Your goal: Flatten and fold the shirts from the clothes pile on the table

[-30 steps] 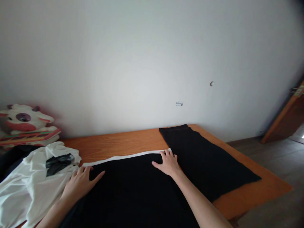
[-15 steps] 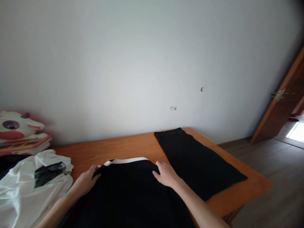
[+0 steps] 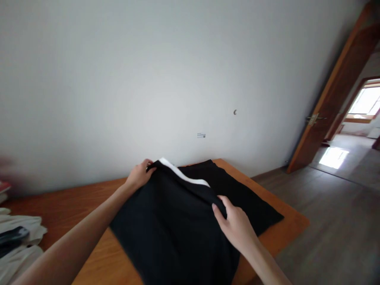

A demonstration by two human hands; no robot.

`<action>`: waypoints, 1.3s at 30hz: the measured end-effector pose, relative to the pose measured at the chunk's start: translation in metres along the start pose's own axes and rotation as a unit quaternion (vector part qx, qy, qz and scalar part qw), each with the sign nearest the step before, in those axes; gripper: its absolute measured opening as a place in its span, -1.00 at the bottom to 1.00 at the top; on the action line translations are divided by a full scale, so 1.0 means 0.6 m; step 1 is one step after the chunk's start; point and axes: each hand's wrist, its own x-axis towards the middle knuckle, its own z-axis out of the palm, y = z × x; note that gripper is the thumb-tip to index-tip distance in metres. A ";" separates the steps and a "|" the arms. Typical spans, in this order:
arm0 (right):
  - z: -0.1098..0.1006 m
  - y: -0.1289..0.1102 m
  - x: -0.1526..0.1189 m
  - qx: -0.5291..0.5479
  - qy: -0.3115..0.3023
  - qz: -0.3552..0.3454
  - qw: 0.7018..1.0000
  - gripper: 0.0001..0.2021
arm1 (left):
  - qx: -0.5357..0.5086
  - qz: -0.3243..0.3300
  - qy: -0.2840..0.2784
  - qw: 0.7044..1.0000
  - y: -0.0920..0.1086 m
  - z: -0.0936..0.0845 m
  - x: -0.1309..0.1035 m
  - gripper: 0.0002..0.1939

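Note:
A black garment (image 3: 178, 225) with a white band (image 3: 184, 174) along its upper edge hangs between my two hands; its exact kind does not show. My left hand (image 3: 141, 173) pinches the far left corner, near the wall. On the nearer right corner, my right hand (image 3: 234, 219) is closed with thumb and fingers around the cloth. Behind and to the right, a second black piece of clothing (image 3: 252, 198) lies flat on the wooden table (image 3: 103, 257), partly covered from view by the held one.
White clothing (image 3: 20, 225) with a dark patch lies at the table's left edge. A pale wall (image 3: 148, 79) rises behind the table. Wood-look floor (image 3: 297, 190) and an open wooden door (image 3: 332, 95) are on the right.
Both hands have carried the garment to the right, the left one also up towards the wall, so its banded edge now slants. The view has turned rightwards, showing more of the doorway.

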 end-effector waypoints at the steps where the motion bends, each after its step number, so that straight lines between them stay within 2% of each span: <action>1: -0.018 0.011 0.023 -0.036 0.011 0.032 0.999 -0.57 | -0.011 0.011 0.013 1.000 0.041 0.022 0.041 -0.67; 3: -0.051 0.042 0.069 -0.110 0.021 0.099 0.989 -0.59 | -0.035 0.051 0.020 0.998 0.120 0.069 0.100 -0.55; 4: -0.064 0.062 0.087 -0.139 0.025 0.131 0.981 -0.59 | -0.047 0.080 0.016 0.996 0.154 0.092 0.114 -0.51; 6: -0.079 0.113 0.109 -0.173 0.010 0.181 0.968 -0.57 | -0.070 0.150 -0.019 0.986 0.206 0.135 0.103 -0.53; 7: -0.080 0.142 0.109 -0.191 -0.007 0.197 0.962 -0.56 | -0.079 0.190 -0.049 0.977 0.221 0.153 0.079 -0.56; 9: -0.069 0.202 0.093 -0.227 -0.020 0.206 0.952 -0.56 | -0.092 0.274 -0.125 0.949 0.234 0.183 0.001 -0.63; 10: -0.057 0.230 0.078 -0.241 -0.023 0.208 0.948 -0.57 | -0.092 0.338 -0.196 0.916 0.232 0.194 -0.048 -0.64; 11: -0.044 0.256 0.062 -0.249 -0.032 0.203 0.946 -0.56 | -0.090 0.370 -0.250 0.890 0.227 0.205 -0.098 -0.61; 12: -0.029 0.278 0.047 -0.254 -0.045 0.201 0.945 -0.55 | -0.089 0.374 -0.287 0.877 0.219 0.214 -0.148 -0.54; 14: -0.002 0.310 0.024 -0.253 -0.046 0.209 0.944 -0.51 | -0.087 0.348 -0.314 0.879 0.202 0.229 -0.233 -0.33; 15: 0.009 0.320 0.018 -0.246 -0.035 0.215 0.944 -0.47 | -0.089 0.336 -0.303 0.887 0.195 0.234 -0.266 -0.22; 16: 0.017 0.327 0.017 -0.235 -0.020 0.227 0.945 -0.43 | -0.092 0.326 -0.292 0.894 0.190 0.238 -0.290 -0.13; 17: 0.023 0.331 0.018 -0.221 -0.007 0.240 0.945 -0.40 | -0.090 0.313 -0.280 0.903 0.186 0.242 -0.307 -0.13; 19: 0.025 0.334 0.028 -0.193 0.003 0.263 0.945 -0.38 | -0.082 0.303 -0.259 0.914 0.186 0.244 -0.322 -0.29; 22: 0.013 0.329 0.044 -0.172 -0.013 0.264 0.949 -0.54 | -0.077 0.315 -0.233 0.917 0.194 0.242 -0.320 -0.62; 26: -0.009 0.316 0.040 -0.180 -0.004 0.224 0.958 -0.63 | -0.121 0.311 -0.204 0.920 0.195 0.229 -0.314 -0.63; 29: -0.013 0.302 0.022 -0.266 -0.007 0.208 0.941 -0.66 | -0.131 0.328 -0.229 0.907 0.177 0.210 -0.321 -0.64; 31: -0.006 0.287 0.013 -0.329 -0.007 0.198 0.923 -0.68 | -0.113 0.332 -0.246 0.904 0.157 0.194 -0.330 -0.62; 33: 0.006 0.264 0.010 -0.362 0.012 0.160 0.918 -0.67 | -0.097 0.314 -0.244 0.912 0.128 0.175 -0.340 -0.62; 36: 0.037 0.214 0.019 -0.342 0.035 0.055 0.937 -0.66 | -0.082 0.279 -0.209 0.934 0.070 0.142 -0.353 -0.64; 39: 0.081 0.143 0.027 -0.263 0.027 -0.053 0.963 -0.73 | -0.032 0.233 -0.150 0.960 -0.002 0.098 -0.363 -0.66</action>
